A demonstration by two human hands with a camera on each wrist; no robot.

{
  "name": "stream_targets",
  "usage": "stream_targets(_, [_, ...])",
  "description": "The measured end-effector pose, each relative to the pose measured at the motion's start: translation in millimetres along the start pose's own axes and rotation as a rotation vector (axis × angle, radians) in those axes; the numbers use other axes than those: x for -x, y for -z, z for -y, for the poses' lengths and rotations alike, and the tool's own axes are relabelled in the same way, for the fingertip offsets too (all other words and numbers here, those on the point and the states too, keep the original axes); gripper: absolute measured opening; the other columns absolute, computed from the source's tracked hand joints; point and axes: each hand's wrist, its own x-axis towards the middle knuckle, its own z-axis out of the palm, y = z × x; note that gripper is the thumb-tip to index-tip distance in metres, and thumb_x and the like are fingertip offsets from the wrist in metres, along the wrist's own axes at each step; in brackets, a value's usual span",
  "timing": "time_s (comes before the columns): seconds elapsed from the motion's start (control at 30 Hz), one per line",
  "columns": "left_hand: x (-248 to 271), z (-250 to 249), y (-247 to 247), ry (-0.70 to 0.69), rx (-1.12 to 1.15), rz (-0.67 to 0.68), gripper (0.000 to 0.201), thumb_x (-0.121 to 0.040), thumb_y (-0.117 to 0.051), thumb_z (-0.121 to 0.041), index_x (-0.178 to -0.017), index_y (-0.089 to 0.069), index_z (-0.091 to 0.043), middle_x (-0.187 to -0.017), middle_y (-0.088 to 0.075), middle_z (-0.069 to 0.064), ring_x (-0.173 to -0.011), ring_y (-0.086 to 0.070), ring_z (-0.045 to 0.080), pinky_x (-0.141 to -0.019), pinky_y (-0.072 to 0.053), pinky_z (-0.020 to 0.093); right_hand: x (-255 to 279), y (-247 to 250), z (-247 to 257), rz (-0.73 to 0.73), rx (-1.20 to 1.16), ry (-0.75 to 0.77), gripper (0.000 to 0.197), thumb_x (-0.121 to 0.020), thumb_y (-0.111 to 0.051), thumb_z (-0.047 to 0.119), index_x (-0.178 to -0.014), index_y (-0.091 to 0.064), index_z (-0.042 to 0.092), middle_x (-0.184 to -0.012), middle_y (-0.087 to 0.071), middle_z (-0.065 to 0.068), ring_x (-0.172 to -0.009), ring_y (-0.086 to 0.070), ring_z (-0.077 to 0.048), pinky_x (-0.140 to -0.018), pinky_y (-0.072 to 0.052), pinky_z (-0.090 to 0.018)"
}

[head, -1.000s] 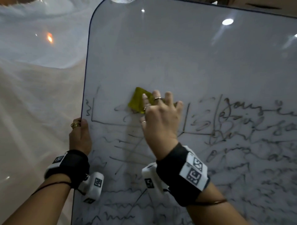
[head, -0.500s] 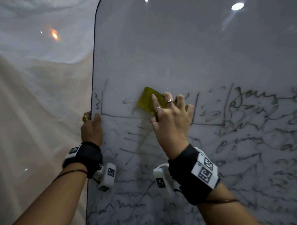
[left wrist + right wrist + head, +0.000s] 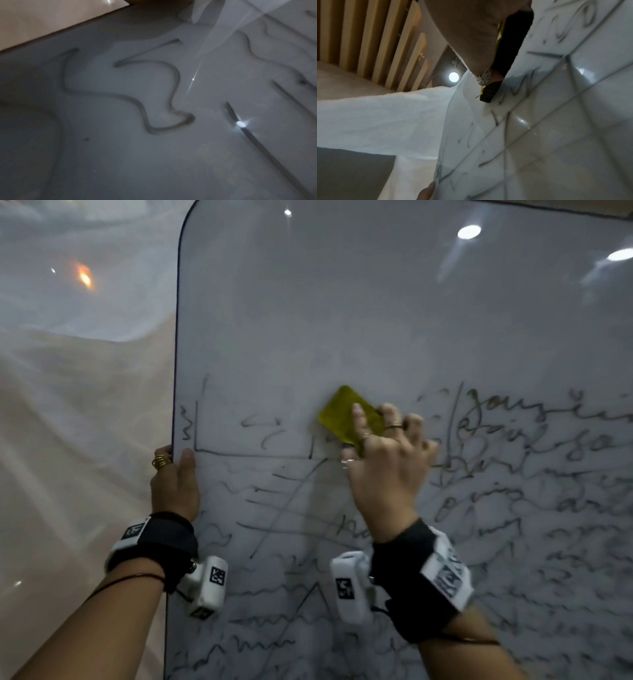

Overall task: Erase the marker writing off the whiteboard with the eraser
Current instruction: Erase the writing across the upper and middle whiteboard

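Eraser (image 3: 342, 416): yellow pad, lying flat against the whiteboard (image 3: 342, 302) at the top edge of the written area, under my right hand (image 3: 387, 463).
Right hand: fingers spread and curled over the eraser's lower right half, thumb at its lower edge, pressing it to the board; so I read it as gripping the pad, not resting open.
Left hand (image 3: 174, 484): clamped on the whiteboard's left edge, thumb on the front face, the other fingers wrapped behind, steadying the panel.
Eraser's long axis: tilted, running from upper left to lower right, so its broad side faces along a sideways stroke.
Marker writing (image 3: 513, 508): dense to the right of and below the eraser; only a boxed outline and a few loose strokes (image 3: 260, 429) lie to its left, towards the left hand.
Key relation: the eraser sits above the wrist, and the heaviest writing is on the far side from the holding hand, so I judge the next strokes go right and down.
Nearer hand: the right one alone reaches the writing; the left is well apart from the pad.
Poor view: the right wrist camera shows a dark underside (image 3: 489, 93) against the board, probably the felt face, though it is blurred.
Progress: upper board looks clean; most writing is not yet erased.
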Motion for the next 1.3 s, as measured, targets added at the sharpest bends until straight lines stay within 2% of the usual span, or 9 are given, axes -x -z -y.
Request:
stream_targets(0.13, [-1,3,2,-0.007,0.002,0.017,0.034,-0.103,-0.037,-0.027,-0.127,-0.042,-0.003,-0.119,-0.056,0.029,-0.104,-0.054,0.041,-0.078,-0.031,0.029,-1,3,-14,0.044,-0.007,-0.002,0.056,-0.06,-0.071,0.04,-0.115,-0.067,0.032,-0.12,-0.062,-0.003,-0.107,-0.036,-0.027,-0.08,-0.036,-0.047])
stream_targets(0.27, [-5,5,5,0.01,0.006,0.077,0.034,-0.103,-0.035,-0.029,-0.127,-0.039,-0.005,-0.118,-0.056,0.026,-0.095,-0.051,0.032,-0.078,-0.031,0.029,13,25,-80,0.057,-0.011,-0.27,0.055,-0.067,-0.058,0.043,-0.121,-0.064,0.03,-0.128,-0.056,-0.003,-0.11,-0.028,-0.024,-0.084,-0.034,-0.049])
stream_targets(0.37, [-4,4,1,0.02,0.005,0.044,0.034,-0.102,-0.037,-0.03,-0.126,-0.04,-0.005,-0.117,-0.057,0.028,-0.1,-0.054,0.038,-0.078,-0.032,0.03,13,24,-75,0.079,0.005,-0.402,0.051,-0.079,-0.063,0.04,-0.129,-0.057,0.032,-0.138,-0.047,0.0,-0.115,-0.022,-0.022,-0.09,-0.028,-0.048])
stream_targets(0.53, [-3,5,-4,0.023,-0.012,-0.035,0.035,-0.102,-0.039,-0.032,-0.125,-0.042,-0.006,-0.115,-0.058,0.031,-0.103,-0.054,0.043,-0.082,-0.037,0.036,12,5,-11,0.109,-0.044,-0.214,0.06,-0.073,-0.068,0.037,-0.13,-0.058,0.025,-0.129,-0.056,-0.009,-0.106,-0.027,-0.026,-0.082,-0.039,-0.053])
stream_targets(0.67, [-5,6,-3,0.035,-0.003,-0.041,0.042,-0.1,-0.039,-0.037,-0.129,-0.043,-0.007,-0.119,-0.056,0.028,-0.107,-0.053,0.042,-0.081,-0.034,0.034,7,19,-35,0.166,0.047,-0.278,0.062,-0.082,-0.063,0.04,-0.14,-0.043,0.031,-0.142,-0.042,-0.005,-0.118,-0.023,-0.026,-0.09,-0.032,-0.048])
stream_targets(0.8, [1,-4,-4,-0.505,-0.202,-0.164,0.059,-0.089,-0.044,-0.041,-0.132,-0.042,-0.001,-0.129,-0.048,0.027,-0.116,-0.046,0.041,-0.096,-0.035,0.047,-5,43,-96,0.126,0.064,-0.595,0.061,-0.087,-0.056,0.041,-0.144,-0.037,0.029,-0.144,-0.034,-0.005,-0.125,-0.028,-0.032,-0.094,-0.032,-0.047])
stream_targets(0.9, [16,-50,-26,-0.921,-0.373,-0.075,0.05,-0.089,-0.044,-0.036,-0.133,-0.044,-0.011,-0.14,-0.038,0.022,-0.126,-0.036,0.04,-0.104,-0.026,0.059,-12,41,-85,0.16,0.078,-0.557,0.063,-0.089,-0.052,0.041,-0.147,-0.031,0.029,-0.147,-0.03,-0.005,-0.127,-0.026,-0.032,-0.095,-0.033,-0.048])
stream_targets(1.07, [46,-130,-86,-1.098,-0.514,0.217,0.053,-0.089,-0.035,-0.035,-0.139,-0.046,-0.021,-0.15,-0.036,0.01,-0.137,-0.033,0.029,-0.113,-0.001,0.044,-11,26,-57,0.219,0.015,-0.266,0.064,-0.091,-0.051,0.042,-0.148,-0.024,0.034,-0.151,-0.026,0.0,-0.122,-0.014,-0.024,-0.095,-0.031,-0.05])
stream_targets(1.3, [64,-132,-124,-0.999,-0.721,0.246,0.056,-0.093,-0.021,-0.045,-0.148,-0.02,-0.033,-0.16,-0.007,-0.001,-0.146,-0.007,0.023,-0.107,0.02,0.053,-8,44,-139,0.143,0.085,-0.655,0.061,-0.091,-0.051,0.04,-0.148,-0.029,0.029,-0.148,-0.03,-0.004,-0.124,-0.027,-0.033,-0.092,-0.037,-0.051])
